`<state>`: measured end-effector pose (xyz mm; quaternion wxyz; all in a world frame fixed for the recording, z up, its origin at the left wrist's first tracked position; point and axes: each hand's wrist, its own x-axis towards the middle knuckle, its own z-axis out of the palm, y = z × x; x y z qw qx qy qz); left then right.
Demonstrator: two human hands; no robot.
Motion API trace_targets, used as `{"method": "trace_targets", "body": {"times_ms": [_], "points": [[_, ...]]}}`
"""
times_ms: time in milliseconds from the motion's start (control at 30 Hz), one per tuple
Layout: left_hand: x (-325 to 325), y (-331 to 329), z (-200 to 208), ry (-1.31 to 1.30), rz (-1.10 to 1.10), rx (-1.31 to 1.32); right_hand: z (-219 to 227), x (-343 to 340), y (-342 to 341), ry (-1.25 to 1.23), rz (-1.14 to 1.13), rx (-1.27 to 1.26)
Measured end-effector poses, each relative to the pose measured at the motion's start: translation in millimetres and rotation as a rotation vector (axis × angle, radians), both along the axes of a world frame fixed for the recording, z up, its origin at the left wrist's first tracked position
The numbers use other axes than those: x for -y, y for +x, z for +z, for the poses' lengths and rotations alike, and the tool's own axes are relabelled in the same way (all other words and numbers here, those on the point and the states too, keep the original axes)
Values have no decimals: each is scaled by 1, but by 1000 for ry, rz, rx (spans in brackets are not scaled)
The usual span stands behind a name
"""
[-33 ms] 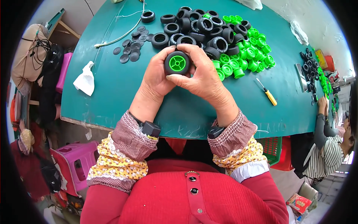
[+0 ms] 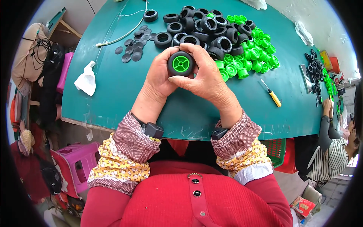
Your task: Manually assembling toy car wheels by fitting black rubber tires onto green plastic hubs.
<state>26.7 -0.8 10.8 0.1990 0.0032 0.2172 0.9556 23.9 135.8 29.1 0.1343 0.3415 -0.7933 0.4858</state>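
One pink stool (image 2: 81, 162) stands at the lower left, beside the green surface (image 2: 124, 87). On the surface's left part lies one crumpled white tissue (image 2: 86, 78). To its right are about thirteen flat black discs (image 2: 136, 56), some overlapping, with one white cord (image 2: 124, 36) curving just beside them. One loose tyre (image 2: 150, 16) lies near the cord's upper end.

Two hands come next. The left hand (image 2: 159, 75) and the right hand (image 2: 206, 72) curl around one wheel (image 2: 180, 64), a black tyre fitted around a green rim, gripping it between them over the middle of the surface. Two small black boxes (image 2: 154, 131) sit at the wrists, one on each. Behind the hands rises a heap of black tyres (image 2: 208, 25), more than twenty, and against its right side a heap of green rims (image 2: 255, 53), well over twenty. One yellow-handled screwdriver (image 2: 275, 99) lies apart, further right. One person (image 2: 332, 157) in a striped top sits at the far right.

The stacking hides many tyres and rims, so neither heap gives an exact count. The wheel's sides and several fingertips are covered by the hands. The parts near that person are too small to count.
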Motion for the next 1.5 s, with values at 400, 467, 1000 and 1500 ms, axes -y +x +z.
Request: {"method": "trace_targets", "body": {"times_ms": [400,467,1000,1500], "points": [[-2,1,-1,-283,231,26,-1,6,3,49,-14,-101],[-5,2,4,-295,248,36,-5,6,2,46,-30,-134],[-7,9,10,-571,216,-238,0,-5,-6,-37,-100,61],[-13,4,7,-223,272,-185,-14,16,-1,-365,-75,125]]}}
